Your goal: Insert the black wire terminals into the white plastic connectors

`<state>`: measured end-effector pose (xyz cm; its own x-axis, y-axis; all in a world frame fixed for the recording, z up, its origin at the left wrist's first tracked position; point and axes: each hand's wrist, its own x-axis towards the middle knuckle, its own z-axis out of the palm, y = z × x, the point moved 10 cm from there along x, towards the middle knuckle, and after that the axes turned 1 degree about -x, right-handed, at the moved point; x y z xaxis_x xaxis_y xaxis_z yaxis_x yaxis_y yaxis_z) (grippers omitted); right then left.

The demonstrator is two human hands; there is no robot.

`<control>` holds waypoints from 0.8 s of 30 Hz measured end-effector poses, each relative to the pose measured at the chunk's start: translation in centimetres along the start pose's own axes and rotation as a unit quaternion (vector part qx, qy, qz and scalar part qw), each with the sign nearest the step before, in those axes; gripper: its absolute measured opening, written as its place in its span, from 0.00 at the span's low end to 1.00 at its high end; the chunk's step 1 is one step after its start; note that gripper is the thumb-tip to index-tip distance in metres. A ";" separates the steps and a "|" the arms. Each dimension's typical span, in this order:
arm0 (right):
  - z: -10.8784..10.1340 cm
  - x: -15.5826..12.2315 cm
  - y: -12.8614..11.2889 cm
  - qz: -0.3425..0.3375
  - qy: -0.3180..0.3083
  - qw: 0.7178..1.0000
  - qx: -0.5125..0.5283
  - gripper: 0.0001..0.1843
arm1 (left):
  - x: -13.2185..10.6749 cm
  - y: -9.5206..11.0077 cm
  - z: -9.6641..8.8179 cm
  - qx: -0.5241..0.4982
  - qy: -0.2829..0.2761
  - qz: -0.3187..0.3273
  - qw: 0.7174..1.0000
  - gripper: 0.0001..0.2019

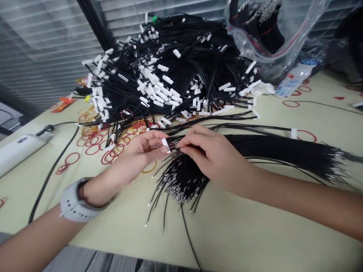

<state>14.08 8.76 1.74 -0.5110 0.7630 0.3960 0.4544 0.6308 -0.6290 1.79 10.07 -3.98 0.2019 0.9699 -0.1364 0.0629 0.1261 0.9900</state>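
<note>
Between the thumb and fingers of my left hand is a small white connector housing, held above the table. My right hand pinches a thin black wire close beside the housing; whether its tip sits inside the housing I cannot tell. Beneath and behind my right hand lies a thick bundle of black wires. Its near ends fan out below my hands with bare silvery metal terminals, and similar terminals show at its right end.
A big heap of black cables with white connectors stands at the back. Red and yellow rubber bands lie scattered at left. A white power strip rests at the left edge. A plastic bag and a bottle are at back right.
</note>
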 end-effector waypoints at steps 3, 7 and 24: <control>0.8 0.3 1.2 0.051 -0.041 0.998 0.013 0.09 | 0.0 0.1 0.0 0.001 -0.002 0.001 1.000 0.11; 0.1 0.6 2.3 0.104 -0.054 0.991 0.067 0.08 | 0.0 -0.2 -0.1 -0.012 -0.001 -0.013 1.000 0.11; -0.6 0.9 2.2 0.095 -0.042 0.992 0.077 0.07 | -0.1 0.3 0.6 -0.001 -0.023 -0.003 1.000 0.08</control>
<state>15.08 10.91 1.11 -0.4884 0.8474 0.2084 0.4338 0.4430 -0.7846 2.35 9.88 -3.64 0.2471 0.9583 -0.1437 0.0626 0.1322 0.9892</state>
